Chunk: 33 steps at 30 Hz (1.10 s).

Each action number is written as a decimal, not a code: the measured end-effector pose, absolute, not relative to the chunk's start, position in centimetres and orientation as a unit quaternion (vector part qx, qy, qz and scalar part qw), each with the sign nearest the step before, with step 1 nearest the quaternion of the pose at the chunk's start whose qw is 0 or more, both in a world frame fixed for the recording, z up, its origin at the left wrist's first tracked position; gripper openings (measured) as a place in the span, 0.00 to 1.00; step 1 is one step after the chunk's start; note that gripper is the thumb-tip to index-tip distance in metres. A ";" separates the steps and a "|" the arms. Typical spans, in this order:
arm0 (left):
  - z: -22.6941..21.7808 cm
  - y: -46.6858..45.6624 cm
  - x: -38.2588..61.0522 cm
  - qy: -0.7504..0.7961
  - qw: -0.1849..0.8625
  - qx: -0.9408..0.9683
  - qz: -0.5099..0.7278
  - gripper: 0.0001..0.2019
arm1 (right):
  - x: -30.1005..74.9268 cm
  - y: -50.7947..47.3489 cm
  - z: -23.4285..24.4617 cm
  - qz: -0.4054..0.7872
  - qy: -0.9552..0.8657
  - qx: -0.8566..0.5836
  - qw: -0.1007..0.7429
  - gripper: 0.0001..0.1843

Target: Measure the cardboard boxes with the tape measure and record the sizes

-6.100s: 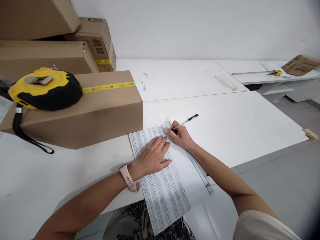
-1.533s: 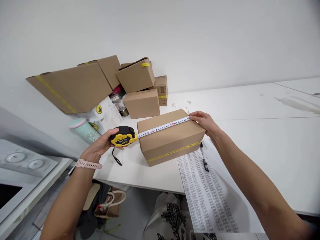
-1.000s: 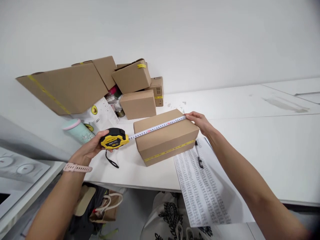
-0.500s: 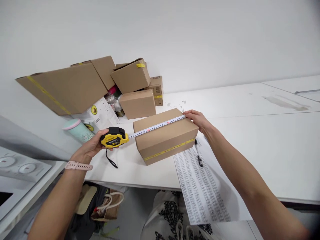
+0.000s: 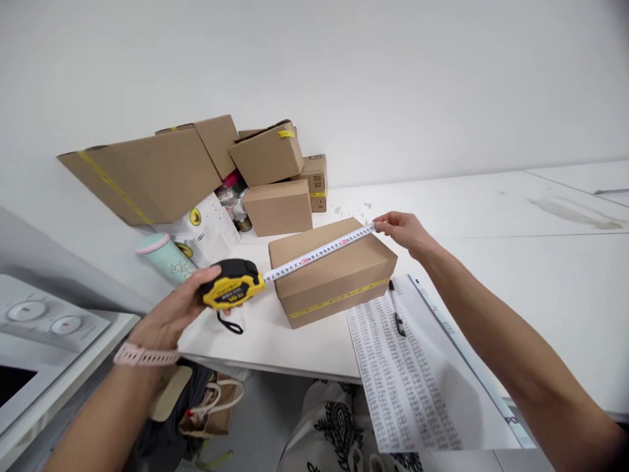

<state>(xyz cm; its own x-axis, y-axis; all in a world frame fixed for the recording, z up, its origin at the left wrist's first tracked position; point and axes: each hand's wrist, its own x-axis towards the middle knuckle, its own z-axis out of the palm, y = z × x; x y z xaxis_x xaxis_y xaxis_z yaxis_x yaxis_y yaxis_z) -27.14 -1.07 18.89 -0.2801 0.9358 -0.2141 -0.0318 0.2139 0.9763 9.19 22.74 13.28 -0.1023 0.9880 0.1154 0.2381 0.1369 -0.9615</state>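
Note:
My left hand [image 5: 189,298] grips the yellow and black case of a tape measure [image 5: 230,285], left of a closed cardboard box [image 5: 339,272]. The white blade [image 5: 319,252] runs out of the case and lies across the box top to its far right edge. There my right hand [image 5: 403,231] pinches the end of the blade between thumb and fingers. Yellow tape marks the front side of the box. A black wrist loop [image 5: 230,322] hangs below the case.
Several cardboard boxes [image 5: 278,206] are stacked against the wall at the back left, near a mint-green tumbler [image 5: 167,255]. Printed sheets [image 5: 407,373] with a black pen [image 5: 397,308] lie at the front, overhanging the table edge. A white appliance [image 5: 54,321] stands at the left.
The view has shifted slightly. My right hand has lifted off the box's right side and now holds just the blade end. My left hand has tilted the case a little.

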 end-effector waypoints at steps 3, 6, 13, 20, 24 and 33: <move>17.9 -5.2 -23.2 0.520 0.617 0.393 0.441 0.35 | 8.9 22.8 16.1 0.397 -0.638 -0.455 0.477 0.09; 14.6 -8.2 -17.4 0.358 0.750 0.390 0.395 0.44 | 6.9 23.4 17.6 0.413 -0.680 -0.399 0.455 0.10; 10.9 -5.6 -4.5 0.242 0.744 0.358 0.510 0.40 | 0.8 25.7 17.2 0.486 -0.727 -0.367 0.318 0.12; 12.5 -3.0 -2.7 0.299 0.712 0.313 0.553 0.29 | 1.8 22.5 15.9 0.520 -0.701 -0.391 0.291 0.22; 12.2 -3.2 -2.1 0.280 0.712 0.300 0.570 0.30 | 2.2 22.4 15.6 0.514 -0.698 -0.416 0.275 0.19; 11.2 -3.7 -0.5 0.231 0.720 0.307 0.578 0.41 | -0.2 26.2 15.7 0.516 -0.723 -0.399 0.227 0.11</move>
